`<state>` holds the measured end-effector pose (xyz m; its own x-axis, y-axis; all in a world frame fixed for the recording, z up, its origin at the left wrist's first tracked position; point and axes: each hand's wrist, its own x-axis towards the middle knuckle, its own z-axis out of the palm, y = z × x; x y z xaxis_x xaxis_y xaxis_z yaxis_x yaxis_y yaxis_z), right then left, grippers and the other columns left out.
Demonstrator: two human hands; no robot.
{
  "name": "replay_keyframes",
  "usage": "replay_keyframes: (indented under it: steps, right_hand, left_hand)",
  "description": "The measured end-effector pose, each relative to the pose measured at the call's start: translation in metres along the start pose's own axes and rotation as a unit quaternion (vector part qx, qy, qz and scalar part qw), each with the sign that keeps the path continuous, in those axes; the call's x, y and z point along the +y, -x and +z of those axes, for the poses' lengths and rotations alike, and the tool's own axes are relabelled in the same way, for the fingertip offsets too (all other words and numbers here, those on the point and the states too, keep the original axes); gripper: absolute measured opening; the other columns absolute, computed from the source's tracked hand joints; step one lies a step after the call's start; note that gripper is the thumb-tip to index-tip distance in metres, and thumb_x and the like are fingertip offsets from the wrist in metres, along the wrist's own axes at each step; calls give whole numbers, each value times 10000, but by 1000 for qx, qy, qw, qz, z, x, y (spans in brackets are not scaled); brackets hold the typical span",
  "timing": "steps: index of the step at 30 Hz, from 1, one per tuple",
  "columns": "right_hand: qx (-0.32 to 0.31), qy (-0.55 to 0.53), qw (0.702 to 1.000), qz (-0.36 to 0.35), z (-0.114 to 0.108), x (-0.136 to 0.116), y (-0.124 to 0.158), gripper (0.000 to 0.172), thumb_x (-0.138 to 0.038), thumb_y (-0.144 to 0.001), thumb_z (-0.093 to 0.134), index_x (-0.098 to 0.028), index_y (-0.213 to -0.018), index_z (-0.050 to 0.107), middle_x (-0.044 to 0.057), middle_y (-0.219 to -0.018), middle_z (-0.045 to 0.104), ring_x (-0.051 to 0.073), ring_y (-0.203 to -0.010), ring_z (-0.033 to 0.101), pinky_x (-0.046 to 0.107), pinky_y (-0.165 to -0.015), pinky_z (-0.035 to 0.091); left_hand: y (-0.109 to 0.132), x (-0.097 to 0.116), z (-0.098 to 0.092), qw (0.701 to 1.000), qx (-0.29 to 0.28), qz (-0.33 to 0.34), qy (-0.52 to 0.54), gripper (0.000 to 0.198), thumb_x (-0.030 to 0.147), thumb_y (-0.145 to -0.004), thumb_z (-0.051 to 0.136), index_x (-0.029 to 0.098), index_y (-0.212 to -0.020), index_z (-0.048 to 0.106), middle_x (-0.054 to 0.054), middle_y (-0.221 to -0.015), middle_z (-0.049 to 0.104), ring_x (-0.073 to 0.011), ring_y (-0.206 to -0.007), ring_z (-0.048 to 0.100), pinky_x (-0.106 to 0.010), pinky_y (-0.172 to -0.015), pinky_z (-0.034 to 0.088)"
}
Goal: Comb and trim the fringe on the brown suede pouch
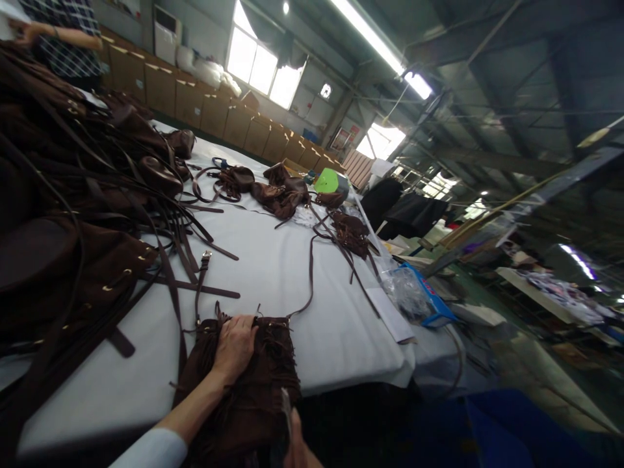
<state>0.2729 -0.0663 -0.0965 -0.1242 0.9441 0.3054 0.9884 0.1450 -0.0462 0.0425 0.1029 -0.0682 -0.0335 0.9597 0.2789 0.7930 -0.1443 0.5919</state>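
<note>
Your left hand [235, 348] lies open, palm down on fringed brown suede bag [253, 396], at near edge of tabletop [273, 286]. Right hand [298, 445] blurred at frame bottom, grip unclear. Bag looks soft, limp; take top edge, not fringe or thin strap [309, 276].

Far ahead of your left hand [234, 348], a bright window [253, 65] lights the pale wall [195, 32] above stacked cartons [160, 88], while a fluorescent tube [368, 32] runs along the steel-beamed ceiling [487, 65]

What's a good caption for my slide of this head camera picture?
A left hand presses a brown fringed suede bag on a white-covered table, beside a heap of strappy brown bags.
</note>
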Motion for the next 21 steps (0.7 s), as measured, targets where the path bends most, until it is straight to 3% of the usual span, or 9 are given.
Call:
replay_keyframes:
  steps: [2,4,9,14,17,21]
  right_hand:
    - [23,-29,999,-32,19,-26,-3,539,-126,-914,326,-253,-1436,365,61,-906,747,139,-521,664,185,-474,533]
    - [33,-36,998,-35,29,-34,-9,599,-83,-892,325,-214,-1474,269,90,-970,736,141,-536,668,186,-479,541]
    - [12,-49,999,4,38,-16,-21,743,-23,-849,341,-207,-1506,47,94,-1040,713,156,-588,680,202,-484,556]
    - [-52,-14,995,83,37,4,-29,851,69,-817,302,-233,-1481,-136,43,-926,717,142,-624,687,201,-564,559]
    - [-86,82,988,102,28,30,-33,837,97,-807,272,-239,-1489,-76,-11,-735,675,141,-568,671,200,-517,527]
    - [-99,188,975,69,14,67,-28,716,75,-825,298,-226,-1468,205,-34,-661,606,132,-523,650,201,-501,504]
  left_hand:
    - [1,0,0,1000,0,5,-1,205,232,-937,420,173,-1053,579,-76,-1024,647,-250,-1044,537,-389,-941,360]
    - [1,-1,0,1000,2,7,-3,201,228,-934,425,175,-1052,578,-73,-1024,648,-248,-1044,539,-386,-942,361]
    - [1,0,-1,1000,6,1,-3,205,238,-935,423,175,-1055,576,-76,-1019,646,-254,-1043,541,-393,-942,360]
    - [-1,-1,0,1000,5,-1,1,198,237,-932,424,180,-1041,579,-72,-1011,648,-252,-1036,546,-389,-939,365]
    - [-1,-2,0,1000,5,-2,4,203,235,-932,422,178,-1045,580,-76,-1013,649,-253,-1038,546,-395,-942,366]
    - [0,-2,0,1000,6,-2,12,215,233,-929,419,171,-1053,584,-86,-1024,651,-259,-1052,543,-410,-955,361]
